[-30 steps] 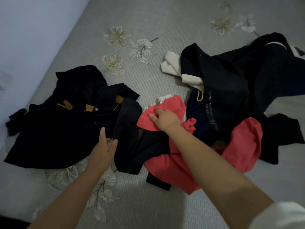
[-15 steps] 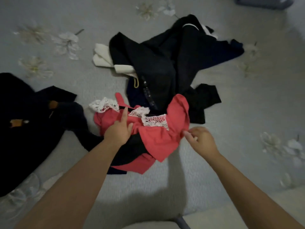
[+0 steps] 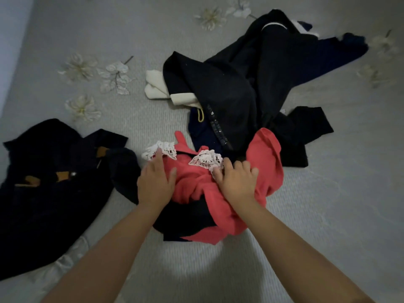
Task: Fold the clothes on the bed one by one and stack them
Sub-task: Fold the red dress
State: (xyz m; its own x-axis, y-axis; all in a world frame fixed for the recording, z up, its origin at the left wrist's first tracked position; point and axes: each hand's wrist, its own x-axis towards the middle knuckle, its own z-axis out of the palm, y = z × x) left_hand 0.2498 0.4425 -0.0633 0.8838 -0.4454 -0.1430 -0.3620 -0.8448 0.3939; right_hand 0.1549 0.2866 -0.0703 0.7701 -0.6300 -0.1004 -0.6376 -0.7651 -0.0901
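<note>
Both hands down on the red garment (image 3: 220, 193) on the bed (image 3: 328, 204)! Left hand (image 3: 156, 182) flat, fingers straight by the lace collar (image 3: 160, 149); right hand (image 3: 238, 182) fingers curl, gripping red cloth.

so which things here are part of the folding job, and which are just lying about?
In the job:
- red garment with white lace collar, under the left hand and right hand
- dark clothes pile
- black coat
- cream garment

Lying about:
- only the grey bedspread with its embroidered flowers
</note>
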